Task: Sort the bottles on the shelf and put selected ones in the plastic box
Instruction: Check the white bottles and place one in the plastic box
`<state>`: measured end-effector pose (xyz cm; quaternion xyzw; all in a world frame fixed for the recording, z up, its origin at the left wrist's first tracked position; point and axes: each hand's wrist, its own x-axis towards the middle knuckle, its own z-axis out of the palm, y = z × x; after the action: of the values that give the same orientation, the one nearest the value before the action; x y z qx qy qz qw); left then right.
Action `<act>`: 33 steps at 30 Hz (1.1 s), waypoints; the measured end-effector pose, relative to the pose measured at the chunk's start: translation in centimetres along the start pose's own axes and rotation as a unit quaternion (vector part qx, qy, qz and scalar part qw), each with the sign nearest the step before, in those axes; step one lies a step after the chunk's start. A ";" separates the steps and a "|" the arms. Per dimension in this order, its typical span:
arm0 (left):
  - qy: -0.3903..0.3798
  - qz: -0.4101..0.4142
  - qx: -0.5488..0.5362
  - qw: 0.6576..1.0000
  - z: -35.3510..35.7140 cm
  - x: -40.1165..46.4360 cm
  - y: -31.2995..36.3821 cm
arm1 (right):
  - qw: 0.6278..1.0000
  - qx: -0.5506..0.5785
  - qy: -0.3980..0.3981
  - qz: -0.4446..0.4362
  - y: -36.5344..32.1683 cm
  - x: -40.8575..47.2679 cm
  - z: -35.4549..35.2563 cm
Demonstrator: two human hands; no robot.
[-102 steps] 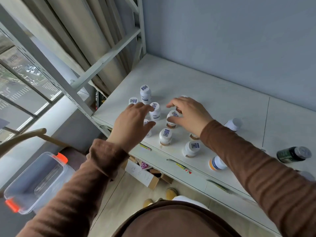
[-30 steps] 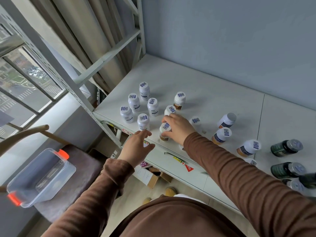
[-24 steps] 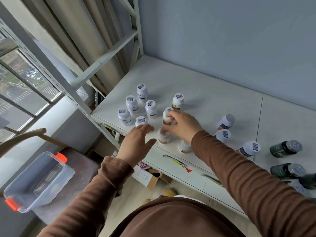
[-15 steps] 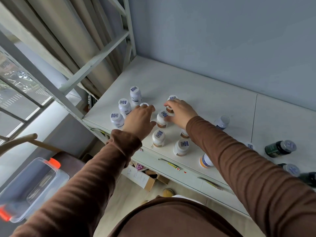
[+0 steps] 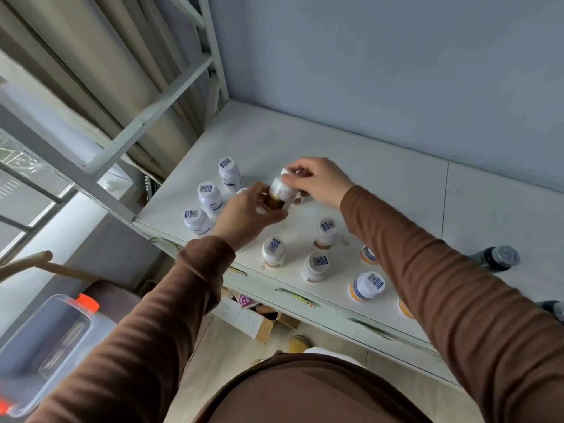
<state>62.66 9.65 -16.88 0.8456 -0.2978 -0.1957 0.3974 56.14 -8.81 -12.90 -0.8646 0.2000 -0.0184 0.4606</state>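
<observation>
Two hands meet over the white shelf (image 5: 396,190), both on one bottle (image 5: 279,195). Your left hand (image 5: 244,218) curls its fingers (image 5: 259,190) and thumb round the bottle's lower, brown-banded part, holding it tilted above the shelf. Your right hand (image 5: 320,180) comes in from the far side; its fingers (image 5: 294,178) are bent and pinch the bottle's white cap end. The bottle lies between the two hands, its cap toward the right hand and its base in the left palm.

Just left of your left hand three white bottles (image 5: 210,198) stand upright, each with a small code sticker on its cap. Nearer you, toward the shelf's front edge, three more white bottles (image 5: 273,252) stand in a loose group. Further right, close under your right sleeve (image 5: 442,294), two orange-banded bottles (image 5: 367,286) stand, one partly hidden by the sleeve. A dark bottle (image 5: 496,258) lies on its side at the right end of the shelf.

The clear plastic box (image 5: 42,349), with orange clips, sits low at the left, well apart from the shelf and from both hands. A cardboard carton (image 5: 259,323) shows on the floor beneath the shelf.
</observation>
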 end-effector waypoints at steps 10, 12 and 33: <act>-0.224 -0.112 -0.607 0.754 -1.7 -2.7 5.3 | 0.983 0.181 0.036 0.000 -6.5 -2.2 -3.5; -0.239 -0.111 -0.633 0.728 -1.6 -3.0 5.4 | 0.980 0.195 0.031 -0.003 -6.9 -2.7 -3.5; 0.170 0.081 -0.074 0.979 0.5 -3.9 4.0 | 0.981 0.186 -0.025 -0.039 -3.8 -3.7 -1.5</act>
<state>58.08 9.92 -13.63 0.8081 -0.2778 -0.0380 0.5180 53.69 -6.76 -8.43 -0.7711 0.1473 -0.0518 0.6173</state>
